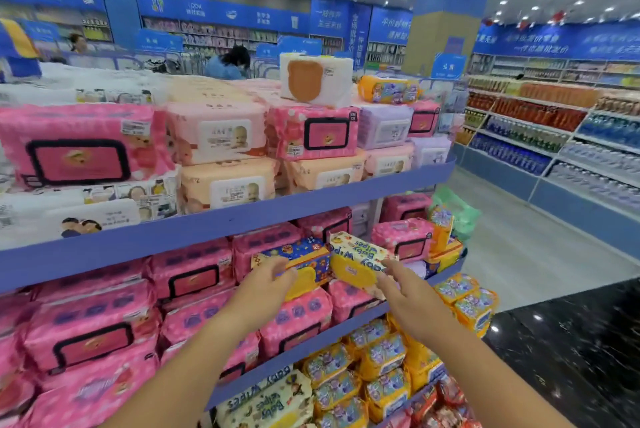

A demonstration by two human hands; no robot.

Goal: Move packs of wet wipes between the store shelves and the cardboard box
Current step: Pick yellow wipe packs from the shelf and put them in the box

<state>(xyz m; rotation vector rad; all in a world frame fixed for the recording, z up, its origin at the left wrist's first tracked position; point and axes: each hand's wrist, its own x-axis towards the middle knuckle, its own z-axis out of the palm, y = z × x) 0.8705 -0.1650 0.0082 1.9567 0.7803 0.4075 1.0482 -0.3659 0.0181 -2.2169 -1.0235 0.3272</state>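
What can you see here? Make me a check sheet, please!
Surface: purple shelf, stacked with pink packs.
Job's things: blue pack and cream pack on the pink ones; box not seen.
Clutter: green bag at the shelf end.
Grippers: left hand grips blue pack; right hand at cream pack, grip unclear.
Cables: nothing seen.
Surroundings: drink shelves on the right, person behind.
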